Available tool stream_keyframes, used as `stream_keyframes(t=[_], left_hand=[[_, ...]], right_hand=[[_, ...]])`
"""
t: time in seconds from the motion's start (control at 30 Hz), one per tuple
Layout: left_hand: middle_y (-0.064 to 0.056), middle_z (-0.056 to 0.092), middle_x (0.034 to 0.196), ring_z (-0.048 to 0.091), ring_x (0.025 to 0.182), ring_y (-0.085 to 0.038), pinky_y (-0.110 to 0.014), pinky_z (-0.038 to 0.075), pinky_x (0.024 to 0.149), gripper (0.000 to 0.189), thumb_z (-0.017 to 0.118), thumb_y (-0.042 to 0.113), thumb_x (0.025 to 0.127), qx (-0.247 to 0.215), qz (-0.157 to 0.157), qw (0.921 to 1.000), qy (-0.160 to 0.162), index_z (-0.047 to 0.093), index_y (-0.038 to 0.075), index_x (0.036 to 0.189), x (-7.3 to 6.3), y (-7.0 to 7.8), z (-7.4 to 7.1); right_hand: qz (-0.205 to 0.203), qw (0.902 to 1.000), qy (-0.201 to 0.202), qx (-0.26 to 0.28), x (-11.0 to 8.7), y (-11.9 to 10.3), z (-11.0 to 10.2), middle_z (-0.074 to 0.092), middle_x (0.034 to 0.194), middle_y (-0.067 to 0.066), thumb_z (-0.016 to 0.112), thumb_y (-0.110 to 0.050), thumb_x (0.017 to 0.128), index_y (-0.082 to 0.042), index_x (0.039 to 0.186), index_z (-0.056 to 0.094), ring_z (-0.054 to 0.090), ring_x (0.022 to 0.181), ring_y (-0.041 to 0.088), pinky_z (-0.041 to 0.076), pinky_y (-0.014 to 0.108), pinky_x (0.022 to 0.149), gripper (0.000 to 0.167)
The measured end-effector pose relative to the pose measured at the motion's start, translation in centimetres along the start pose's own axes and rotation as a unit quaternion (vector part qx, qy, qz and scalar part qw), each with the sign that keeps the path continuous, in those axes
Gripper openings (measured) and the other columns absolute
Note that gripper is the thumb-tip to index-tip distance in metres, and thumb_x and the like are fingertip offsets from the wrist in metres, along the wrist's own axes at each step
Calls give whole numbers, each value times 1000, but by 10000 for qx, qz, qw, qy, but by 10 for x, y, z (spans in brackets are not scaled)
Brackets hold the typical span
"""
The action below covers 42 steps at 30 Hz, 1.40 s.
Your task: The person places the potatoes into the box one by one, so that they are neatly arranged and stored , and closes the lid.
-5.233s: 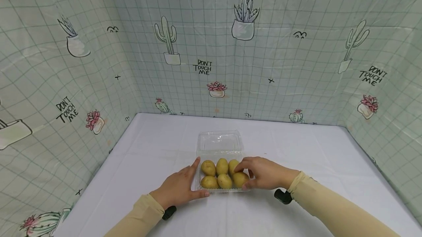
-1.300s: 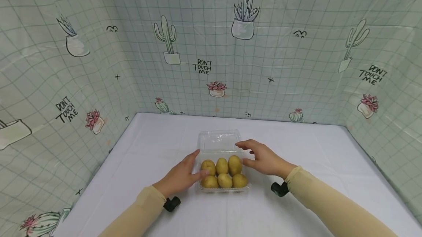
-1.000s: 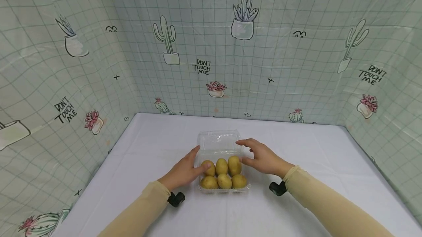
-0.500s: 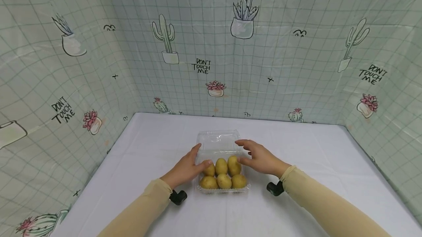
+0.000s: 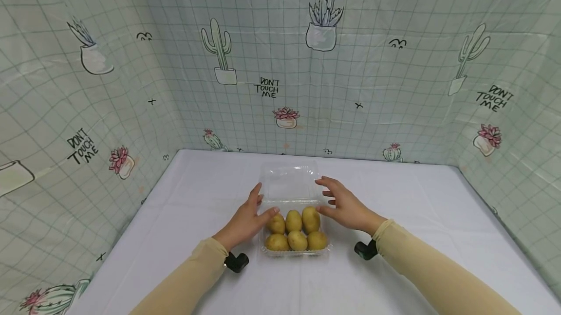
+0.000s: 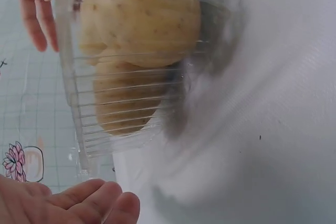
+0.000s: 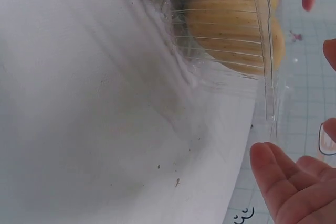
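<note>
A clear plastic clamshell box (image 5: 296, 253) sits on the white table, holding two rows of potatoes (image 5: 297, 240). Its lid (image 5: 289, 181) is hinged at the far side and tilts up off the table. My left hand (image 5: 245, 220) is at the lid's left side, fingers reaching along its edge and thumb over the back left potato. My right hand (image 5: 348, 209) mirrors it on the right, fingertips at the lid's edge, thumb beside the back right potato. In the wrist views, the ridged box wall (image 6: 131, 98) stands between the hands, and neither hand's fingers curl round a potato.
A white cloth covers the table (image 5: 394, 198). Fabric walls (image 5: 280, 37) printed with cacti and a grid enclose its back and both sides. A black wrist camera (image 5: 236, 262) hangs under the left wrist, another (image 5: 365, 250) under the right.
Earlier my right hand was on the front right potato, then let it go. Both hands moved back to the lid's sides, and the lid has risen from lying flat.
</note>
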<state>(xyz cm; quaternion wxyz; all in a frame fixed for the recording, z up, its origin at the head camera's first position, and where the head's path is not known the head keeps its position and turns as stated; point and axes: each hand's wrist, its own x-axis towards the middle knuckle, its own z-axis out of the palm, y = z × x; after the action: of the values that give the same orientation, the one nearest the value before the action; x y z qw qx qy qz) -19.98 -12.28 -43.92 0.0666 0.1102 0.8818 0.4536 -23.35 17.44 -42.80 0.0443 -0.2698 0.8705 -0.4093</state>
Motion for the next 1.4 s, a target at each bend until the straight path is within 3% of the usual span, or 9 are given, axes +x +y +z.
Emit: stream_keyframes(t=[0.13, 0.37, 0.53, 0.87, 1.17, 1.4], left_hand=[[-25, 38, 152, 44, 135, -41, -57, 37, 106, 93, 59, 52, 97, -4, 42, 9999, 136, 7, 9, 160, -1, 2, -1], [-23, 39, 152, 41, 137, -38, -56, 36, 107, 92, 59, 51, 97, 35, 95, 9994, 317, 7, 12, 161, -1, 5, -3], [-21, 39, 153, 40, 138, -37, -56, 37, 106, 92, 60, 52, 97, 82, 92, 9992, 375, 7, 13, 161, -2, 7, -4], [-21, 39, 153, 42, 137, -38, -56, 39, 105, 91, 61, 48, 97, 197, 186, 9982, 530, 6, 13, 161, -7, 18, -6], [-23, 38, 153, 43, 135, -41, -57, 40, 103, 91, 61, 47, 98, 158, 438, 9966, 679, 7, 12, 161, -8, 27, -13], [-22, 38, 153, 41, 138, -35, -50, 38, 107, 89, 62, 45, 99, 73, 744, 9941, 786, 7, 12, 161, -8, 34, -20]], right_hand=[[59, 10000, 55, 55, -2, -1, -1, 20, 160, 25, 70, -17, 95, -6, 153, 32, 48, 129, 46, 45, 53, 99, 70], [180, 9998, 66, -60, -5, -5, -3, 30, 157, 21, 70, -19, 95, -10, 156, 25, 49, 130, 43, 45, 54, 99, 76], [72, 9999, 116, -13, -7, -10, -6, 31, 155, 27, 69, -16, 95, -8, 157, 19, 47, 131, 43, 44, 54, 101, 80], [-70, 9995, 284, 101, -12, -18, -11, 33, 153, 24, 71, -16, 95, -10, 159, 15, 45, 133, 43, 45, 53, 100, 85], [-373, 9975, 603, 45, -15, -26, -16, 36, 149, 23, 70, -9, 93, -16, 160, 14, 50, 129, 40, 48, 52, 96, 88], [-399, 9962, 769, -37, -13, -31, -20, 42, 140, 21, 70, -7, 93, -21, 160, 17, 54, 124, 39, 51, 51, 92, 87]])
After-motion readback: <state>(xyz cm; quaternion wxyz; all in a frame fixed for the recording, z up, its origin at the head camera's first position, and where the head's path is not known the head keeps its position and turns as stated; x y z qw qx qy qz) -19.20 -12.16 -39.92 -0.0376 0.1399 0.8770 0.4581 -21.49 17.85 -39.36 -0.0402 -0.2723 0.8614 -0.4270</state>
